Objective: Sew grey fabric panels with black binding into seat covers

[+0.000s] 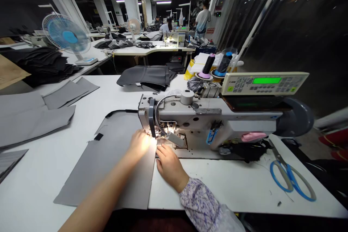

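Note:
My left hand (138,143) lies on a grey fabric panel (108,163), close to the presser foot (166,128) of an industrial sewing machine (206,116). My right hand (170,166) sits just to its right, with the fingertips at the panel's edge beside the foot. A small lamp brightly lights the area around both hands. The needle and the stitching are hidden by the machine head and my fingers. Blue-handled scissors (290,181) lie on the white sewing table (231,188), well to my right.
Thread cones (208,65) and a green-screened control box (265,83) stand behind the machine. Grey fabric pieces (29,119) lie at left, and a dark fabric stack (144,76) lies ahead. A desk fan (66,34) stands beyond them. A co-worker (202,18) stands among distant sewing tables.

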A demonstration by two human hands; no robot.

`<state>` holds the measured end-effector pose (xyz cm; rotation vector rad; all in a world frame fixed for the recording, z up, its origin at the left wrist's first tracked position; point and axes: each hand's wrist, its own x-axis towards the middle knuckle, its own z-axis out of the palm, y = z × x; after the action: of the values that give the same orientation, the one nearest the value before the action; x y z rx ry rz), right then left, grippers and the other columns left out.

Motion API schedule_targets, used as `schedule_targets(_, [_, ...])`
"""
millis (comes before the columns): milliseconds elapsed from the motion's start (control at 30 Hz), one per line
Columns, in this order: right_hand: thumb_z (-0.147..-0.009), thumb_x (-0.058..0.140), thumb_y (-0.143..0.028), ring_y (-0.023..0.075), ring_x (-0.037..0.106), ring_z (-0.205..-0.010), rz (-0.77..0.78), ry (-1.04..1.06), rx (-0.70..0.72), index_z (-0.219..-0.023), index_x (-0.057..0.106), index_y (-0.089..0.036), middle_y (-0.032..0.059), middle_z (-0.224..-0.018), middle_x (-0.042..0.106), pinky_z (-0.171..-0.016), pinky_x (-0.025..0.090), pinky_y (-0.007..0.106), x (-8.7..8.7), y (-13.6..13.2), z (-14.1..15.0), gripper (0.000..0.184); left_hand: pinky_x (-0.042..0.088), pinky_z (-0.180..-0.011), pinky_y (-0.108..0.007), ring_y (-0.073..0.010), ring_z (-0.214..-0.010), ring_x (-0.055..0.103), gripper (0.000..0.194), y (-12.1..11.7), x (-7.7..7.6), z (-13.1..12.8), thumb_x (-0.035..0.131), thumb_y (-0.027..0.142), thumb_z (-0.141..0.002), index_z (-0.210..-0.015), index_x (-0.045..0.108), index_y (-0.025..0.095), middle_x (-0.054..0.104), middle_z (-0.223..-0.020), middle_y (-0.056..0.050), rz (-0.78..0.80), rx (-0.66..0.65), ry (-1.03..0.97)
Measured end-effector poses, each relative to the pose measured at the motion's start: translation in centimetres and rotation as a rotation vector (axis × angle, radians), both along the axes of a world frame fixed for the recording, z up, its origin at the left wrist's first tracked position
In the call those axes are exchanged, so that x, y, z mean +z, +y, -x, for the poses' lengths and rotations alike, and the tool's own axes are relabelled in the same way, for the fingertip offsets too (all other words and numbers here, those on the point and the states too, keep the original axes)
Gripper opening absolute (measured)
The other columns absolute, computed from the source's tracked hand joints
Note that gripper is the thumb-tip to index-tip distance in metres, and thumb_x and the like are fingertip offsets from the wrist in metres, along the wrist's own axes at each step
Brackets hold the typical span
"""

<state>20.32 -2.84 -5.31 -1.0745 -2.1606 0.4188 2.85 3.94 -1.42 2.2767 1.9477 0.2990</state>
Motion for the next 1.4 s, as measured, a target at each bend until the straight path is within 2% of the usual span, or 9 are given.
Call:
schedule_targets(167, [-0.088,0.052,-0.002,0.0258,0.054,-0.121,-0.044,-0.074,0.134,-0.115,0.064,-0.019,0.0095,-0.123,0.064,-0.105,0.05,0.045,0.5,0.0,-0.1,0.034,0.046,-0.101,-0.041,-0.0271,-0.11,0.061,0.035,-2.8,-1.5,1.7,0.043,0.019,-0.097,-0.109,0.076,0.021,0.074,-0.114,-0.009,-0.115,-0.215,0.029])
schedule_targets(267, [-0.086,0.052,0.001,0.0259,0.053,-0.123,-0.072,-0.099,0.16,-0.117,0.065,-0.02,0.0095,-0.126,0.063,-0.107,0.049,0.046,0.5,-0.2,0.1,0.04,0.045,-0.104,-0.041,-0.0245,-0.112,0.061,0.038,-3.2,-2.0,2.0,0.041,0.015,-0.096,-0.111,0.075,0.021,0.075,-0.114,-0.007,-0.119,-0.255,-0.023])
schedule_targets(533, [-0.092,0.055,-0.009,0.0276,0.05,-0.128,-0.041,-0.058,0.166,-0.121,0.064,-0.019,0.008,-0.129,0.063,-0.111,0.045,0.047,0.8,-0.3,0.2,0.032,0.047,-0.105,-0.043,-0.0232,-0.112,0.062,0.044,-2.9,-1.8,1.8,0.04,0.009,-0.089,-0.108,0.077,0.023,0.076,-0.114,-0.005,-0.135,-0.24,-0.092])
schedule_targets(667, [-0.091,0.061,-0.015,0.0291,0.045,-0.135,0.006,-0.066,0.16,-0.132,0.058,-0.019,0.0076,-0.139,0.058,-0.117,0.039,0.048,0.8,-0.4,0.1,0.042,0.048,-0.104,-0.042,-0.0241,-0.112,0.062,0.041,-2.6,-2.0,1.8,0.043,0.011,-0.089,-0.105,0.078,0.024,0.077,-0.113,-0.004,-0.144,-0.239,-0.088])
schedule_targets(900, [-0.093,0.065,-0.025,0.0322,0.039,-0.142,-0.009,-0.161,0.116,-0.147,0.047,-0.019,0.01,-0.151,0.049,-0.119,0.036,0.053,-0.2,-0.3,0.2,0.057,0.049,-0.1,-0.039,-0.0244,-0.108,0.064,0.036,-1.8,-3.1,2.1,0.042,0.017,-0.097,-0.106,0.077,0.019,0.075,-0.111,-0.008,-0.219,-0.163,-0.088])
schedule_targets(1100, [-0.095,0.062,-0.027,0.032,0.037,-0.144,0.003,-0.191,0.115,-0.149,0.044,-0.017,0.0104,-0.153,0.046,-0.121,0.033,0.051,-0.1,-0.3,0.2,0.059,0.049,-0.099,-0.039,-0.0247,-0.106,0.063,0.032,-1.2,-4.2,2.5,0.045,0.021,-0.098,-0.105,0.076,0.021,0.075,-0.11,-0.008,-0.263,-0.185,-0.099])
schedule_targets(1167, [-0.096,0.06,-0.029,0.0313,0.038,-0.143,0.012,-0.198,0.111,-0.149,0.044,-0.016,0.0104,-0.153,0.047,-0.121,0.032,0.05,0.0,-0.2,0.2,0.057,0.048,-0.102,-0.043,-0.0268,-0.11,0.062,0.029,-0.8,-4.0,2.4,0.049,0.023,-0.096,-0.104,0.076,0.021,0.073,-0.113,-0.009,-0.27,-0.158,-0.084])
schedule_targets(1267, [-0.097,0.058,-0.03,0.0303,0.038,-0.143,0.013,-0.196,0.099,-0.149,0.044,-0.017,0.0097,-0.152,0.048,-0.12,0.033,0.049,0.1,-0.1,0.3,0.055,0.047,-0.103,-0.046,-0.0288,-0.112,0.062,0.025,0.1,-2.5,1.9,0.054,0.02,-0.091,-0.103,0.075,0.021,0.074,-0.114,-0.01,-0.191,-0.13,-0.114])
schedule_targets(1400, [-0.097,0.059,-0.029,0.0302,0.039,-0.142,0.004,-0.179,0.1,-0.148,0.046,-0.018,0.0095,-0.147,0.052,-0.119,0.034,0.049,0.4,-0.1,0.3,0.054,0.049,-0.1,-0.037,-0.0239,-0.108,0.066,0.028,0.9,0.0,2.0,0.052,0.018,-0.09,-0.105,0.075,0.023,0.076,-0.113,-0.005,-0.058,-0.23,-0.222])
